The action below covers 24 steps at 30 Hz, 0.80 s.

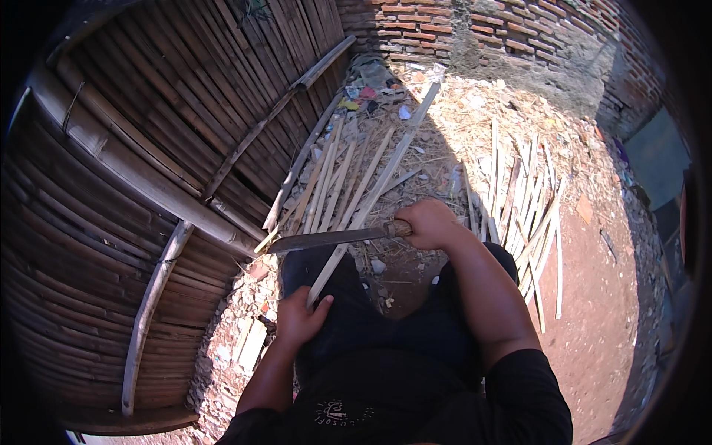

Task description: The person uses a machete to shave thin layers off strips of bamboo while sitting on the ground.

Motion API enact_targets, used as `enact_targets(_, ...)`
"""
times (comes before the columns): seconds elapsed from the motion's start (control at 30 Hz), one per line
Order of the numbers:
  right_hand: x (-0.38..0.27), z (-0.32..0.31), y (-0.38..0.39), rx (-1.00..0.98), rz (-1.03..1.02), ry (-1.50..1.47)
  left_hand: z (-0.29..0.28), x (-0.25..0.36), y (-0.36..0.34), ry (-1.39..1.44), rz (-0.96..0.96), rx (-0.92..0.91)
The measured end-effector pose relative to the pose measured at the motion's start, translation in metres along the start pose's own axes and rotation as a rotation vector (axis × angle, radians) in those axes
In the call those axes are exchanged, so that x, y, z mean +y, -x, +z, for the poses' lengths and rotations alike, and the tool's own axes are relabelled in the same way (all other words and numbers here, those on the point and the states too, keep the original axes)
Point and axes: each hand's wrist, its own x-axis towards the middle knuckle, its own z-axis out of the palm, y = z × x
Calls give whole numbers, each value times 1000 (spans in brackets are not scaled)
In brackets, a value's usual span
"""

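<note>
My left hand [300,319] grips the near end of a long, pale bamboo strip [328,268] over my left thigh; the strip runs forward and right toward the brick wall. My right hand [432,222] is closed around the wooden handle of a long machete [319,239]. Its dark blade points left and crosses the strip above my left hand; I cannot tell whether they touch. My dark-trousered legs are below, apart, with dirt and debris between them.
Loose bamboo strips [326,178] lie ahead-left, and another pile [530,215] at right, on straw-strewn rubble and reddish dirt [589,319]. A bamboo slat wall [148,111] with poles stands close on my left; a brick wall [519,33] closes the back.
</note>
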Motion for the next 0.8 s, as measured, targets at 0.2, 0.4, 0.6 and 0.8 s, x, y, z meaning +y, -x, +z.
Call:
enact_targets(0.2, 59, -24, 10, 352, 601, -227, 5, -5, -1, 2, 51, 4)
enact_targets(0.4, 36, -10, 7, 225, 364, -221, 8, -7, -1, 10, 45, 10)
enact_targets(0.6, -13, 15, -4, -21, -60, 2, 4, -4, 0, 32, 7, 15)
enact_targets(0.8, 11, 4, -3, 0, 21, -32, 3, -4, 0, -19, 32, -11)
